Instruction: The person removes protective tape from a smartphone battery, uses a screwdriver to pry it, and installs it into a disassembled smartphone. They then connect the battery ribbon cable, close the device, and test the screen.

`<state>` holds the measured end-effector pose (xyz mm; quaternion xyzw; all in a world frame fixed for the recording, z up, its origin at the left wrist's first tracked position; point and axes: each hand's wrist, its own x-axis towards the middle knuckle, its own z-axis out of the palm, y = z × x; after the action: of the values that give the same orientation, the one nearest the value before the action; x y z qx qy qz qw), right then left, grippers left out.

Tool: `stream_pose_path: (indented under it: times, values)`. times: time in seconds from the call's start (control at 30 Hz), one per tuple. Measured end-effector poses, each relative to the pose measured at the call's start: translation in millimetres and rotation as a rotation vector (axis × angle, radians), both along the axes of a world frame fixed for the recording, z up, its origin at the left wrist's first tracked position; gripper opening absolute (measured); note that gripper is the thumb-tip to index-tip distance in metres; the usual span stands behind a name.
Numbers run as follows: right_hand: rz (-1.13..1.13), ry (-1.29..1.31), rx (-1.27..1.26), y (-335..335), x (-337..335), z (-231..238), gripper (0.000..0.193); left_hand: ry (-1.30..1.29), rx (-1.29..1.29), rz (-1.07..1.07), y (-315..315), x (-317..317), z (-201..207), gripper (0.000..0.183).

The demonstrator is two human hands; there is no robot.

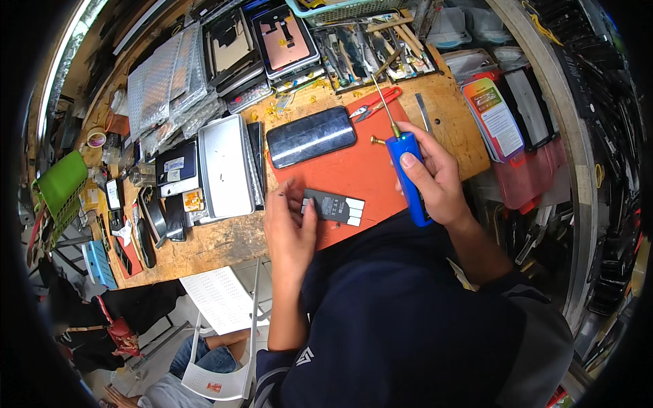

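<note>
My left hand point(291, 228) has its thumb and fingers closed on one end of a flat dark grey phone battery point(326, 204) with pale tabs at its other end. The battery is low over or resting on the orange mat point(377, 180); I cannot tell which. In my right hand point(441, 175) is a blue handheld tool point(410, 187), held upright, with a long thin metal shaft pointing away and a short brass piece at its side. A black smartphone point(311, 137) lies on the mat beyond the battery. Red-handled cutters point(373, 105) lie beside the phone.
A slim metal blade point(423, 112) lies right of the mat. White trays point(226, 166) and bubble-wrapped packs point(170, 78) crowd the wooden bench's left. Tablet parts point(284, 41) and a tool tray point(350, 54) stand at the back. A white chair point(221, 299) and a seated person are at lower left.
</note>
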<state>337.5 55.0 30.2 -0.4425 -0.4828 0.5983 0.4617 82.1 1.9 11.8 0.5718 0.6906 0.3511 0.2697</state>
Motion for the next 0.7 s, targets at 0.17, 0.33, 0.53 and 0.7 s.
stream_pose_path:
  times: [0.17, 0.33, 0.53, 0.7]
  values:
    - [0.040, -0.003, -0.019, -0.3, 0.5, -3.7, 0.053, 0.510, 0.263, -0.109, -2.2, 10.6, -11.8, 0.052]
    - [0.060, 0.003, -0.018, 3.6, -1.8, -7.2, 0.053, 0.417, 0.253, -0.140, -0.6, 14.4, 3.1, 0.050]
    - [0.311, -0.073, -0.037, 3.7, 2.1, 5.0, 0.058, 0.145, 0.448, 0.171, -15.4, -15.3, 4.6, 0.049]
    - [0.987, -0.188, 0.307, 14.8, 13.5, 13.7, 0.064, 0.602, 0.486, -0.692, 4.0, -32.0, 74.0, 0.018]
